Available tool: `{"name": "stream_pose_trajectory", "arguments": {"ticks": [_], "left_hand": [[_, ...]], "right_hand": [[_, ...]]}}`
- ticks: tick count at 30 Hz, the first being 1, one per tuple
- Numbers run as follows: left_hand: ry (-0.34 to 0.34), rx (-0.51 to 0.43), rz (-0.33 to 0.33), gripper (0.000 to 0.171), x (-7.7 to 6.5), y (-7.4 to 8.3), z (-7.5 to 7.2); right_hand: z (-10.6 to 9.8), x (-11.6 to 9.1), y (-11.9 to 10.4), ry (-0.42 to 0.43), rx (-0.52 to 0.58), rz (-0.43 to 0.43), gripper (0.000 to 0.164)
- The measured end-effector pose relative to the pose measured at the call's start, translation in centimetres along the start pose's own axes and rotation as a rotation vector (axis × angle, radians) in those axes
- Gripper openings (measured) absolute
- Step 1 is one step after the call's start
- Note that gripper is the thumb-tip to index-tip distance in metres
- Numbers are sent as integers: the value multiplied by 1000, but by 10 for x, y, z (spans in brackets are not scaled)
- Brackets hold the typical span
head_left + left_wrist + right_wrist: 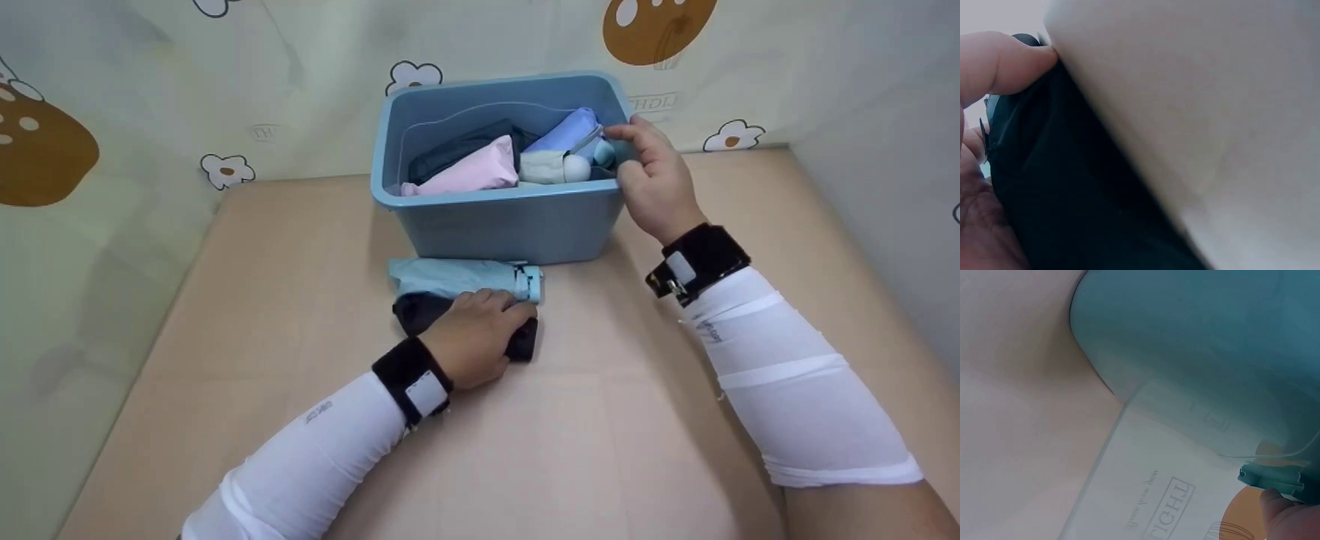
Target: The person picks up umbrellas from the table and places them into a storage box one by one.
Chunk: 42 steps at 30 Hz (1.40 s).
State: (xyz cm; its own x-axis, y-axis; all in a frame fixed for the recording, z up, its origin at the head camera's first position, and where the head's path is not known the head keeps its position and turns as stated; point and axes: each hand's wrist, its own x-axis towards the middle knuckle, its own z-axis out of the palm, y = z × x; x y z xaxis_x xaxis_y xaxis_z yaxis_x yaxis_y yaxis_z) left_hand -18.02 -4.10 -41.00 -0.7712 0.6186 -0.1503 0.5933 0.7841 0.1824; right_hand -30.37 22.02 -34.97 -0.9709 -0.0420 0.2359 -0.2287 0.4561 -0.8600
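My left hand (480, 337) lies over a black folded umbrella (420, 311) on the table and grips it, with the thumb pressed to its dark cloth (1072, 185) in the left wrist view. Right behind it lies a light-blue folded umbrella (457, 277). At the right end of a blue plastic bin (510, 225), my right hand (660, 180) holds the rim. A fingertip (1286, 512) shows by the rim's edge in the right wrist view. Inside the bin are a pink umbrella (480, 169), a dark one (457, 150), a blue one (562, 135) and a pale one with a white knob (551, 166).
The bin stands at the back of the beige table (570, 442), close to a patterned wall covering (315, 97) with flowers and brown shapes. A plain wall (862, 135) runs along the right side.
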Motion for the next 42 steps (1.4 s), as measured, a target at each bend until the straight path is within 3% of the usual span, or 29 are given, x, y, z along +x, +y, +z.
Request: {"name": "stream_pose_trajectory", "arguments": {"ticks": [11, 20, 32, 42], "left_hand": [[17, -10, 30, 63, 1, 0, 0], [84, -30, 56, 60, -1, 0, -1], [140, -108, 40, 55, -2, 0, -10], [299, -183, 57, 56, -8, -1, -22]], "right_hand": [[0, 1, 1, 19, -4, -46, 50], [0, 0, 0, 10, 13, -14, 50], [0, 0, 2, 10, 1, -12, 49], [0, 1, 2, 11, -4, -36, 50]]}}
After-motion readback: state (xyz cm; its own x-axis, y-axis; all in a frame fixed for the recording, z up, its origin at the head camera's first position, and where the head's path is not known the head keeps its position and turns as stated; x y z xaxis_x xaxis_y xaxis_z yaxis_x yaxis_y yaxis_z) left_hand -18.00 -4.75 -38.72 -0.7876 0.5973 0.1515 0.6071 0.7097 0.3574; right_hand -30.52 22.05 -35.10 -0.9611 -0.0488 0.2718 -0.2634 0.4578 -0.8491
